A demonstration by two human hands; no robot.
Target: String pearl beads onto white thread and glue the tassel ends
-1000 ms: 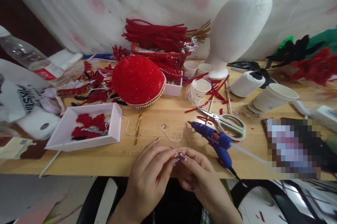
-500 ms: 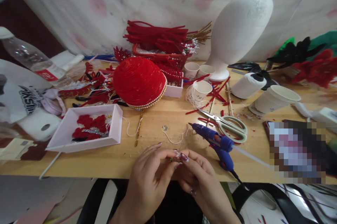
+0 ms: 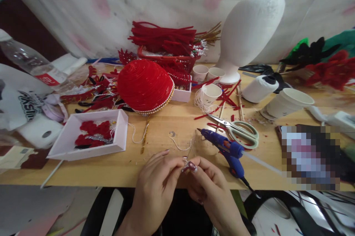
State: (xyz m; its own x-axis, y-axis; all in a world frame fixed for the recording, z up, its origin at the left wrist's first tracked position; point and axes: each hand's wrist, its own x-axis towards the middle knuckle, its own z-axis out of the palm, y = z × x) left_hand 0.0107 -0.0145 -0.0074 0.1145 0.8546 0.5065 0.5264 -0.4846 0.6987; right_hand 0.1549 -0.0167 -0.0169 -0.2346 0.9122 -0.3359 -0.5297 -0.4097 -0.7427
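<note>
My left hand [image 3: 159, 184] and my right hand [image 3: 210, 188] meet at the table's front edge, thumb and finger of each pinched together. Between the fingertips is something tiny and shiny, mostly hidden, too small to name. A thin line runs up from the fingers toward a white thread [image 3: 180, 148] lying on the table just beyond. Right of my right hand lies a blue glue gun [image 3: 222, 143] with a glue stick in its back. Scissors with pale green handles [image 3: 242, 132] lie behind it. A red domed cap [image 3: 144, 86] with a beaded rim sits farther back.
On the left is a white box [image 3: 119, 136] holding red pieces. A white head form [image 3: 249, 32], paper cups [image 3: 212, 93], a thread cone [image 3: 259, 88] and a red basket [image 3: 169, 58] of red stems stand behind. A phone [image 3: 307, 158] lies at right.
My fingertips have drawn closer together around the small shiny thing, and the thin line above them shows more plainly. The whole view has shifted slightly; the table items look unmoved.
</note>
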